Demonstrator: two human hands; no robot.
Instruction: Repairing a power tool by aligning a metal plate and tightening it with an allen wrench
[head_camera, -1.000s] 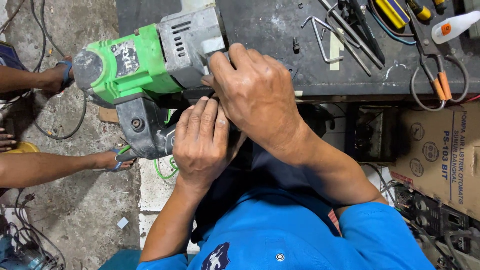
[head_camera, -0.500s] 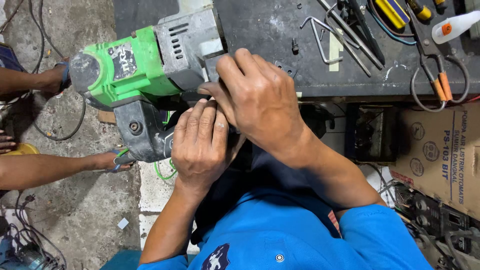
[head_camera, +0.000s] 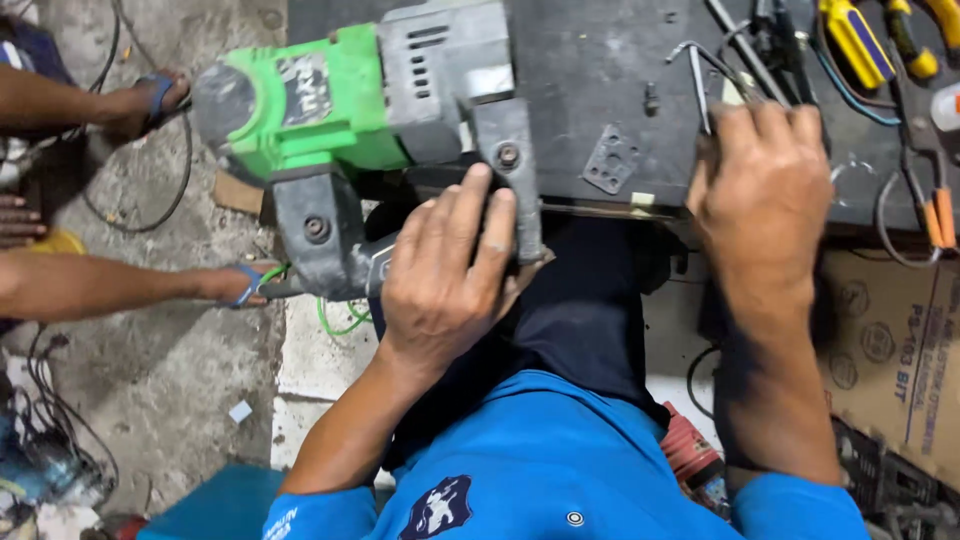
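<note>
**Two hands, one heavy green power tool hanging off the bench edge**

Both hands are working around the dark workbench (head_camera: 600, 70), so I'm using that as the landmark. The green and grey power tool (head_camera: 350, 110) is lying on its side at the bench's left end, half on the top and half overhanging the near edge. My guess is the bench is taking the weight of the motor body. The left hand (head_camera: 445, 280) is wrapping closed around the grey handle (head_camera: 505, 170) just below the bench's near edge, probably pinning the tool so it isn't rolling off. Its long axis is running along the bench edge, green nose pointing left, away from the bench. The right hand (head_camera: 765, 190) is curling down over thin metal rods (head_camera: 700, 85) on the bench top; can't tell if it's actually gripping one.
</note>
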